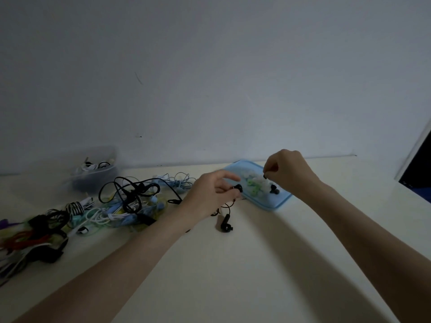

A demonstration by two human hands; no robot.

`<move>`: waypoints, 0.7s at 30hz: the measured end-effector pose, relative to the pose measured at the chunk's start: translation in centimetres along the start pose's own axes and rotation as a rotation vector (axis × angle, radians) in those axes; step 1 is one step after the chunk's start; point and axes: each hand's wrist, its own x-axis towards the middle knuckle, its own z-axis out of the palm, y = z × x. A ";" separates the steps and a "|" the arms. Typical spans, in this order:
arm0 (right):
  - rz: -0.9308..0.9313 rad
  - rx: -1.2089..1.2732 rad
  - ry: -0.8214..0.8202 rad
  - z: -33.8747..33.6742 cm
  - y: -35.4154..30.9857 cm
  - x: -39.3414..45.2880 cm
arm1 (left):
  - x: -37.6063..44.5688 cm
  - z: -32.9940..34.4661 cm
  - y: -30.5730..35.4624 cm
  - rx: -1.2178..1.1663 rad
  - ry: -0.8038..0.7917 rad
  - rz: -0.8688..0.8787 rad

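My left hand (pixel 213 194) pinches a black earbud (pixel 238 188) at the near left edge of a blue lid (pixel 277 203). Its thin cable runs down to the second black earbud (pixel 225 224), which lies on the white table. My right hand (pixel 289 172) hovers over the lid with fingers curled, pinching a small black ear tip (pixel 265 176). On the lid lie several white and green ear tips (pixel 253 186) and a couple of black ear tips (pixel 274 189).
A tangled heap of earphones and cables (pixel 126 201) in black, white, blue and green spreads over the table's left side. A clear plastic tub (pixel 93 176) with more earphones stands by the wall. A dark screen edge (pixel 417 169) shows at right.
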 end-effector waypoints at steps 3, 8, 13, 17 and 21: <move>-0.038 0.174 0.109 0.1 -1.2 -0.8 | 0.2 0.2 -0.5 -0.053 0.074 -0.023; 0.055 0.715 0.090 3.2 -2.9 -2.9 | 0.4 0.4 -1.0 0.033 0.153 0.019; 0.031 0.803 0.107 4.9 -2.9 -3.7 | -0.2 0.3 -1.7 0.013 0.201 0.098; 0.064 0.947 0.109 5.3 -3.2 -4.1 | -0.4 0.1 -1.5 -0.066 0.203 0.105; 0.129 1.048 0.137 5.6 -3.5 -4.3 | -0.5 0.1 -1.5 -0.058 0.181 0.147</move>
